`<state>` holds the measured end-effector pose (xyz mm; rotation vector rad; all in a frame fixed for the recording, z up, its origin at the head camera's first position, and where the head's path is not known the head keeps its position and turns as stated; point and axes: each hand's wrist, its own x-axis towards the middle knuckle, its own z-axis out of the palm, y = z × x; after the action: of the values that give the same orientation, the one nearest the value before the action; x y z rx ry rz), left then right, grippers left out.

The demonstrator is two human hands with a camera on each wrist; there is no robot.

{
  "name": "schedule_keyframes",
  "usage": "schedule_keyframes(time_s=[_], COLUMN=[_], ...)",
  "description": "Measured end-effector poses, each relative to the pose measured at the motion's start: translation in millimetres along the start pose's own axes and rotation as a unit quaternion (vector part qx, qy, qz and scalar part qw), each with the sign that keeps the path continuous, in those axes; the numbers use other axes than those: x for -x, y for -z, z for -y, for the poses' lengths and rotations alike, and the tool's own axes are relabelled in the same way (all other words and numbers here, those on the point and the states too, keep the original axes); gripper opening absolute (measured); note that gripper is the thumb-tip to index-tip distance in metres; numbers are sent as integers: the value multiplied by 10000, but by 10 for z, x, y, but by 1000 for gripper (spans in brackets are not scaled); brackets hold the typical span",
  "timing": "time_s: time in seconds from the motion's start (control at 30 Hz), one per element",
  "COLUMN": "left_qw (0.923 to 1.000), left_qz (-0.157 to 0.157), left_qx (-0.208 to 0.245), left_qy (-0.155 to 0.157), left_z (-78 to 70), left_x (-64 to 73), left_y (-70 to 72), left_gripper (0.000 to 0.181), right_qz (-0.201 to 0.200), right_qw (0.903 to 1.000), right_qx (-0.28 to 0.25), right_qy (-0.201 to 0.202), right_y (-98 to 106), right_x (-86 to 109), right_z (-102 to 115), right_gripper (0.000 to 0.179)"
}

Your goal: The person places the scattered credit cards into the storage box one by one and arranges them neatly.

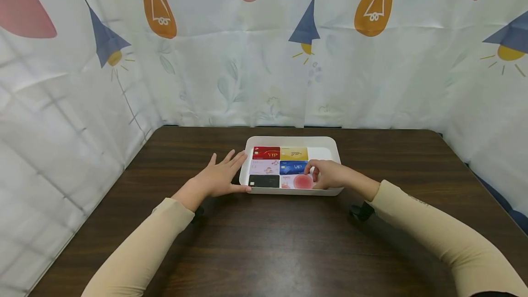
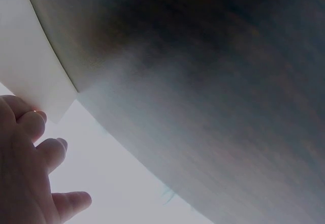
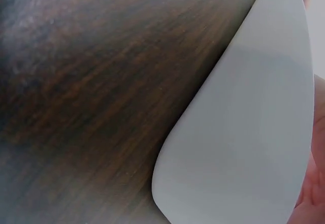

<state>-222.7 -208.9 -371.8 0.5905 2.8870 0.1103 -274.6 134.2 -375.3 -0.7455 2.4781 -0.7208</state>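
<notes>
A white tray (image 1: 290, 191) on the table holds several cards in two columns. The left column has a red VIP card (image 1: 264, 152), a pale lilac card (image 1: 263, 167) and a black card (image 1: 265, 181). Beside them lie a gold card (image 1: 294, 153), a blue VIP card (image 1: 292, 167) and a pink card (image 1: 303, 182) with a round pink patch. My right hand (image 1: 328, 174) holds the pink card at its right end, between curled fingers and thumb; the fingers hide that end. With fingers spread, my left hand (image 1: 222, 175) touches the tray's left rim and front corner.
The dark wooden table (image 1: 264, 242) extends around the tray. A pale printed curtain (image 1: 264, 58) hangs behind the table and along its left side. In the right wrist view the tray's outer wall (image 3: 244, 117) fills much of the picture.
</notes>
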Motion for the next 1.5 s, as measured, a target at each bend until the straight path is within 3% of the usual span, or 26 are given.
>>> schedule_keyframes(time_s=[0.4, 0.9, 1.5], left_qw=[10000, 10000, 10000], left_qz=[7, -36, 16], left_qx=[-23, 18, 43], left_qy=[-5, -38, -14], left_z=[2, 20, 15], left_x=[-1, -7, -5], left_y=[10, -11, -5], left_gripper=[110, 110, 111], right_qz=[-37, -224, -441], right_qw=[9996, 9996, 9979], right_qx=[262, 125, 219], right_qy=[97, 106, 431], right_y=[-33, -73, -108], right_x=[-23, -14, 13], right_z=[-8, -14, -34], right_gripper=[36, 36, 30])
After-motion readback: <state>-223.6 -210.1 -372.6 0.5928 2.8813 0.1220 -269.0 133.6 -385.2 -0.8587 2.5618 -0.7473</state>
